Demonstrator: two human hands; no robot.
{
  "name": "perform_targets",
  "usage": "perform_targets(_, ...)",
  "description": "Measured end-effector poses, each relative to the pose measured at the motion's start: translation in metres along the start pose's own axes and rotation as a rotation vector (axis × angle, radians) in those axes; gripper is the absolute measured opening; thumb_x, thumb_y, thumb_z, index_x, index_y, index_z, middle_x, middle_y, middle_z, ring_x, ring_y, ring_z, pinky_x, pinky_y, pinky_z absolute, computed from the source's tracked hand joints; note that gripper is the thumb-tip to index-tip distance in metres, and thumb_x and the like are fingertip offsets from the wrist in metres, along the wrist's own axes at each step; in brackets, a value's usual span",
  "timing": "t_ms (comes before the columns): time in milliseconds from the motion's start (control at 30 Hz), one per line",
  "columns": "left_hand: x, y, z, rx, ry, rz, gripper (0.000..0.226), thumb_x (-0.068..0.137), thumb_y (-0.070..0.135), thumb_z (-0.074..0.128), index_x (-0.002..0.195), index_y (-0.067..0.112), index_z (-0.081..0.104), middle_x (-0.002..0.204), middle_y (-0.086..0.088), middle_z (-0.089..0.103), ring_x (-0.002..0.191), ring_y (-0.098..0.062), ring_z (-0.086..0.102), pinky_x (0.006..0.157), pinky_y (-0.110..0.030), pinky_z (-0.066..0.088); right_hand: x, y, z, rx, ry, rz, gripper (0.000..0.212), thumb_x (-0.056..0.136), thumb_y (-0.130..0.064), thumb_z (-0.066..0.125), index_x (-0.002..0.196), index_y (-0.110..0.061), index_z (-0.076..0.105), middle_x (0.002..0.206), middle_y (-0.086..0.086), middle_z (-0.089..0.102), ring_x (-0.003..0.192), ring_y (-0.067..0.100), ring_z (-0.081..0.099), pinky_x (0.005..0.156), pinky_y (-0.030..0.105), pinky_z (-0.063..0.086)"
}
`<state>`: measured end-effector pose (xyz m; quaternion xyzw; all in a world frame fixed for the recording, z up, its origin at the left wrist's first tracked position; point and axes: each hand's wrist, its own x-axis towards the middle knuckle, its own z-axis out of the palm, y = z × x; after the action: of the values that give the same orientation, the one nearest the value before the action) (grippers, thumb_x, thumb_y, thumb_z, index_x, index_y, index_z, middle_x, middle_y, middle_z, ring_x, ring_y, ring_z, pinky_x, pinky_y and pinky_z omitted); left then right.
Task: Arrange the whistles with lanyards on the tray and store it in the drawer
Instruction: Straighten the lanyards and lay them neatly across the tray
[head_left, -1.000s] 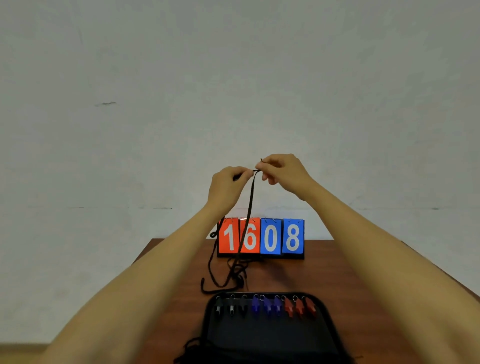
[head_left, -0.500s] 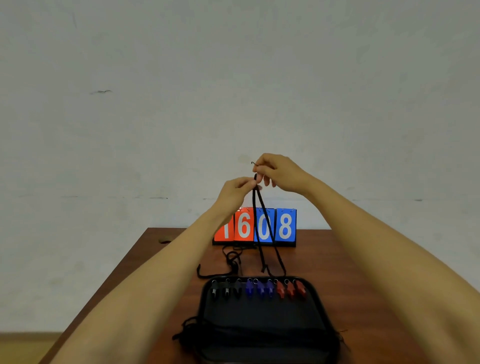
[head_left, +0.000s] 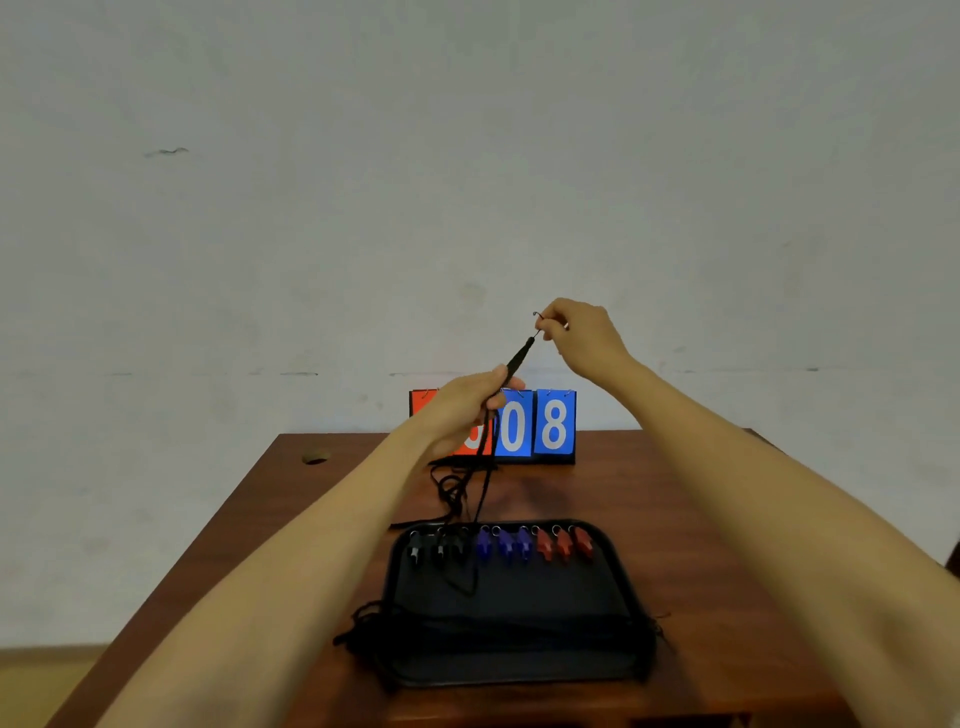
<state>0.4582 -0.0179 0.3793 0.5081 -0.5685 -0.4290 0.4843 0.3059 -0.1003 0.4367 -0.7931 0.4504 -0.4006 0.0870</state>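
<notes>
Black cord, a lanyard, is stretched in the air between both hands above the far half of the worktop. The right hand pinches its metal hook end; the left hand is closed around the cord lower down, and the slack trails to a tangle near the tray's far edge. On the black tray, nearer the front edge, whistles sit in a row along its far rim: black, blue, red. More cords lie heaped across its near part. To do this step well, I judge, keep the cord taut, slide the left hand down to clear the tangle, then clip the hook to a whistle ring. A scoreboard stands at the far edge.
</notes>
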Motion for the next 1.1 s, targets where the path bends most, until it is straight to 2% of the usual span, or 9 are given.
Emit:
perform_targets(67, -0.005, -0.01, -0.008, 0.113, -0.008, -0.015, 0.041, 0.099, 0.036, 0.042, 0.067, 0.029, 0.066, 0.078, -0.011, 0.057, 0.092, -0.018, 0.059, 0.086, -0.031, 0.041, -0.002, 0.01, -0.004, -0.011, 0.025, 0.042, 0.022, 0.098, -0.021, 0.045, 0.104, -0.01, 0.063, 0.1, 0.006, 0.067, 0.082, 0.019, 0.056, 0.072, 0.033, 0.045)
perform_targets(167, -0.008, -0.034, -0.028, 0.42, 0.045, -0.012, 0.027, 0.098, 0.029, 0.046, 0.083, 0.02, 0.067, 0.094, -0.008, 0.059, 0.092, -0.019, 0.056, 0.086, -0.03, 0.046, -0.005, 0.031, -0.007, -0.073, 0.042, 0.128, 0.023, 0.099, -0.02, 0.043, 0.106, -0.01, 0.062, 0.106, 0.008, 0.067, 0.089, 0.025, 0.061, 0.075, 0.037, 0.048)
perform_targets(233, -0.014, -0.051, -0.041, 0.515, 0.057, -0.043, 0.025, 0.097, 0.023, 0.047, 0.081, 0.018, 0.064, 0.093, -0.006, 0.06, 0.085, -0.02, 0.051, 0.076, -0.025, 0.041, -0.009, 0.045, -0.007, -0.13, 0.046, 0.176, 0.023, 0.099, -0.018, 0.041, 0.107, -0.01, 0.062, 0.108, 0.008, 0.066, 0.087, 0.026, 0.06, 0.07, 0.034, 0.046)
perform_targets(333, -0.019, -0.075, -0.051, 0.564, 0.109, -0.114, 0.025, 0.097, 0.017, 0.048, 0.077, 0.021, 0.062, 0.079, -0.002, 0.061, 0.076, -0.018, 0.052, 0.074, -0.025, 0.042, -0.017, 0.064, -0.004, -0.199, 0.05, 0.247, 0.024, 0.099, -0.015, 0.04, 0.109, -0.01, 0.061, 0.11, 0.01, 0.064, 0.08, 0.024, 0.053, 0.066, 0.031, 0.039)
perform_targets(433, -0.024, -0.093, -0.058, 0.77, 0.149, -0.182, 0.024, 0.097, 0.017, 0.048, 0.077, 0.013, 0.06, 0.067, 0.0, 0.056, 0.058, -0.015, 0.046, 0.056, -0.022, 0.035, -0.029, 0.083, -0.002, -0.235, 0.031, 0.301, 0.025, 0.098, -0.012, 0.039, 0.11, -0.008, 0.06, 0.109, 0.012, 0.064, 0.079, 0.025, 0.051, 0.066, 0.031, 0.038)
perform_targets(600, -0.038, -0.129, -0.075, 0.911, 0.208, -0.288, 0.021, 0.097, 0.014, 0.046, 0.1, 0.005, 0.065, 0.081, -0.01, 0.064, 0.066, -0.026, 0.059, 0.067, -0.032, 0.046, -0.074, 0.124, 0.017, -0.276, -0.106, 0.363, 0.025, 0.098, -0.013, 0.04, 0.113, -0.004, 0.058, 0.112, 0.017, 0.063, 0.087, 0.032, 0.057, 0.068, 0.033, 0.04)
perform_targets(733, -0.056, -0.158, -0.073, 1.018, 0.216, -0.304, 0.029, 0.097, 0.015, 0.045, 0.118, 0.012, 0.063, 0.113, -0.011, 0.068, 0.099, -0.033, 0.062, 0.081, -0.038, 0.05, -0.119, 0.15, 0.04, -0.268, -0.178, 0.445, 0.025, 0.099, -0.02, 0.042, 0.114, -0.009, 0.059, 0.114, 0.015, 0.063, 0.098, 0.035, 0.06, 0.073, 0.034, 0.043)
perform_targets(933, -0.08, -0.192, -0.063, 1.001, 0.291, -0.358, 0.016, 0.093, 0.027, 0.054, 0.093, 0.014, 0.062, 0.096, -0.012, 0.069, 0.092, -0.034, 0.061, 0.077, -0.039, 0.048, -0.173, 0.174, 0.063, -0.259, -0.27, 0.572, 0.023, 0.097, -0.023, 0.043, 0.107, -0.012, 0.061, 0.109, 0.012, 0.065, 0.094, 0.034, 0.061, 0.072, 0.036, 0.048)
perform_targets(1100, -0.098, -0.214, -0.052, 1.119, 0.322, -0.309, 0.025, 0.098, 0.022, 0.045, 0.106, 0.018, 0.068, 0.105, -0.008, 0.07, 0.109, -0.033, 0.056, 0.089, -0.04, 0.042, -0.212, 0.184, 0.066, -0.246, -0.352, 0.627, 0.019, 0.093, -0.022, 0.05, 0.083, -0.015, 0.065, 0.094, 0.01, 0.069, 0.085, 0.031, 0.064, 0.066, 0.033, 0.049)
